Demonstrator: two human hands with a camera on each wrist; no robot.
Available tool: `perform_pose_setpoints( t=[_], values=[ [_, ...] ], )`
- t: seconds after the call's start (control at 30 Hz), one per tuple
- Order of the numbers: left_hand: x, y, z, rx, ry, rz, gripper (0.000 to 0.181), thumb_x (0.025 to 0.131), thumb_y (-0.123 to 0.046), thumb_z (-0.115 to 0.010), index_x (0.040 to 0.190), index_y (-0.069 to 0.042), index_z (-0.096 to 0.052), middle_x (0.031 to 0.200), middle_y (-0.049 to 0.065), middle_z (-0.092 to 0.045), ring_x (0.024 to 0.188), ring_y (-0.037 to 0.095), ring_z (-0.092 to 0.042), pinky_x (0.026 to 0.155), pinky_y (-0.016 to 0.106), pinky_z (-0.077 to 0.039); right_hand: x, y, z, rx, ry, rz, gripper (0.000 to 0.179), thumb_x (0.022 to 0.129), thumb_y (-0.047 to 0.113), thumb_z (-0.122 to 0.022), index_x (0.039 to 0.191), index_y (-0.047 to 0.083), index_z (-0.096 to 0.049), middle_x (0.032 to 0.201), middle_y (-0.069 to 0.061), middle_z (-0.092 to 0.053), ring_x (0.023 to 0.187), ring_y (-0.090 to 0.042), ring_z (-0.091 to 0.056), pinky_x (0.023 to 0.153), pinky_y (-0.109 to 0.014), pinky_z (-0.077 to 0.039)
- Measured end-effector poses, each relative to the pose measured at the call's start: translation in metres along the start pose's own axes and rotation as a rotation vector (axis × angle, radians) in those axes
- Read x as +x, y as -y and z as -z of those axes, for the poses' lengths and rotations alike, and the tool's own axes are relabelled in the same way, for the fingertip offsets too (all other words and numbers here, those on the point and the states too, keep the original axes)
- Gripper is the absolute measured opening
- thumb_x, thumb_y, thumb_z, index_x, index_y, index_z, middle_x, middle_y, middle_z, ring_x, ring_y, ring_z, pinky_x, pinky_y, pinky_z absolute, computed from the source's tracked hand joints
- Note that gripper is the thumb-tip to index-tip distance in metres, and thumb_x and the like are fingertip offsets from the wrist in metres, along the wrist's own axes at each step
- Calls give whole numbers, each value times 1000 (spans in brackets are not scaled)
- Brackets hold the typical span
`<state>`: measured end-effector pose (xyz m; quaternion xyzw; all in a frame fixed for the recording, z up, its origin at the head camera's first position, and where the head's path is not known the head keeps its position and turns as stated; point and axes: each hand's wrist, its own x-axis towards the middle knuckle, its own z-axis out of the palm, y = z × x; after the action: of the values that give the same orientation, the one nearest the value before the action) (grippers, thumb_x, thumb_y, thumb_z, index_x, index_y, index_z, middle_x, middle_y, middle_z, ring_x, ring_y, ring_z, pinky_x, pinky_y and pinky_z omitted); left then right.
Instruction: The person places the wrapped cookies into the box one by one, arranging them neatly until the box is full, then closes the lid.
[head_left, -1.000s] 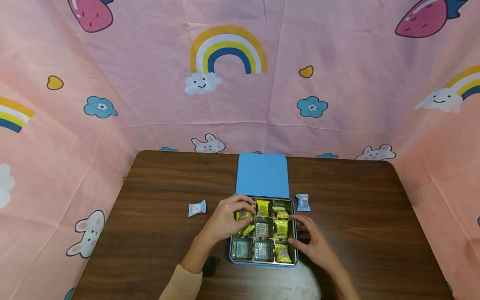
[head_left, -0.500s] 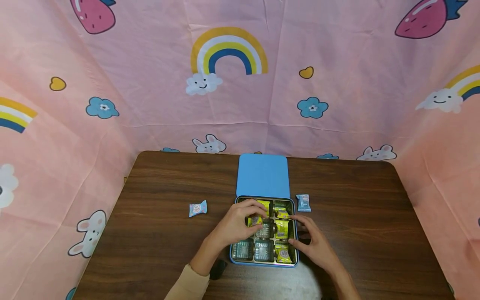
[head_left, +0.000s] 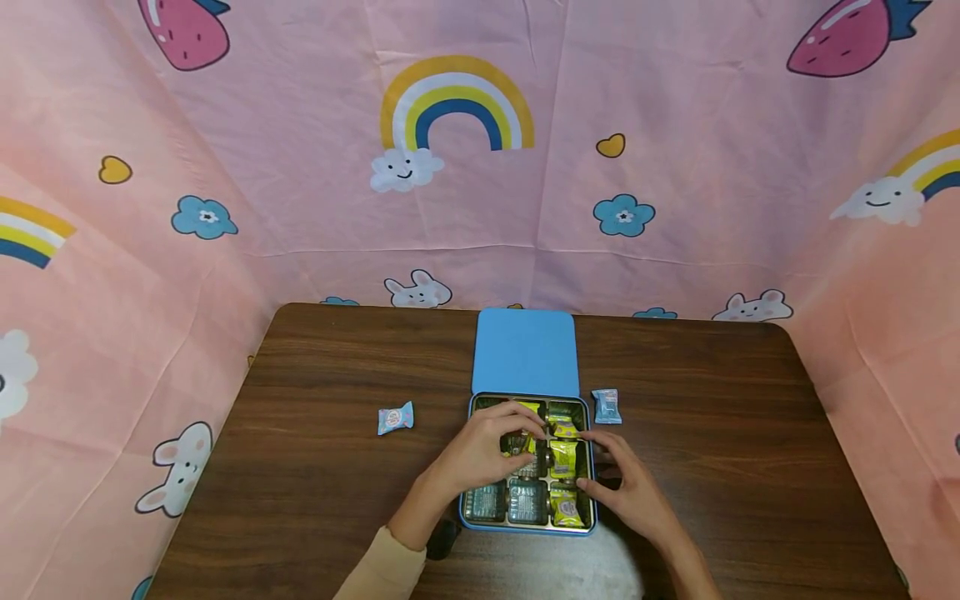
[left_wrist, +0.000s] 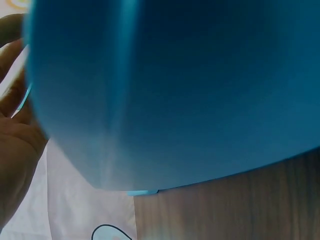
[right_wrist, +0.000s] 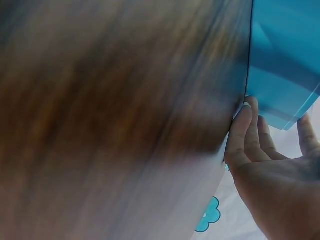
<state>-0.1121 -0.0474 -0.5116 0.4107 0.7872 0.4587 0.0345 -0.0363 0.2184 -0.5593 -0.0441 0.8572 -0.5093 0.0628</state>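
A blue tin [head_left: 527,528] with a compartmented tray stands open on the table, its hinged lid [head_left: 525,352] laid back. My left hand [head_left: 480,450] reaches over the tray from the left and pinches a yellow-wrapped candy [head_left: 529,445] above the middle compartment, its fingers partly covering it. Yellow candies sit down the right column, one of them a candy [head_left: 564,458] in the middle row. Bare plastic shows in the front-left and front-middle compartments. My right hand [head_left: 626,479] touches the tin's right rim with thumb and forefinger; the right wrist view shows its fingers [right_wrist: 241,125] along the tin's side.
A blue-wrapped candy [head_left: 395,417] lies left of the tin and another blue candy [head_left: 607,406] lies to its right. The brown wooden table [head_left: 315,467] meets a pink patterned cloth [head_left: 300,167] behind and at both sides.
My left hand has moved rightward from the tray's left column to the middle, carrying the yellow candy. The right hand has stayed at the tin's right rim.
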Motion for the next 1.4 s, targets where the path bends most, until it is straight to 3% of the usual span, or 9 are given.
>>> perform_pose_setpoints(
  t=[0.3,0.57,0.77,1.13,1.4],
  values=[
    [-1,2,-2,24,8,3,31,80,-8,-84,109,-11,-73,121,-2,-62,114,15,-59,92,29,-52,-1,-1,-1,10,0,20,67,83,22,-83,142,26,-51,138,-2,-49,107,-24,-61,85,-45,-55],
    [-3,7,3,26,-39,1,32,80,-10,-85,109,-16,-73,120,-3,-63,115,13,-59,92,31,-53,-1,-1,0,4,5,26,66,84,24,-82,141,29,-51,139,-1,-49,108,-23,-60,86,-45,-55],
    [-8,11,12,50,-86,20,39,80,-10,-85,114,-20,-71,122,-6,-63,117,14,-58,94,34,-52,-1,0,1,-8,6,31,66,84,23,-82,142,29,-51,139,0,-49,109,-24,-59,86,-46,-54],
    [-15,16,29,84,-118,70,40,82,-13,-84,119,-19,-70,123,-9,-63,117,13,-58,96,38,-52,-1,1,1,-10,7,-4,68,83,21,-83,142,28,-50,140,0,-48,110,-24,-58,87,-48,-54],
    [-31,27,46,148,-168,117,43,80,-13,-85,120,-17,-70,123,-9,-63,116,15,-58,98,44,-50,-1,3,2,-5,11,8,68,83,21,-83,143,26,-50,139,-1,-49,109,-25,-59,87,-49,-54]
  ],
)
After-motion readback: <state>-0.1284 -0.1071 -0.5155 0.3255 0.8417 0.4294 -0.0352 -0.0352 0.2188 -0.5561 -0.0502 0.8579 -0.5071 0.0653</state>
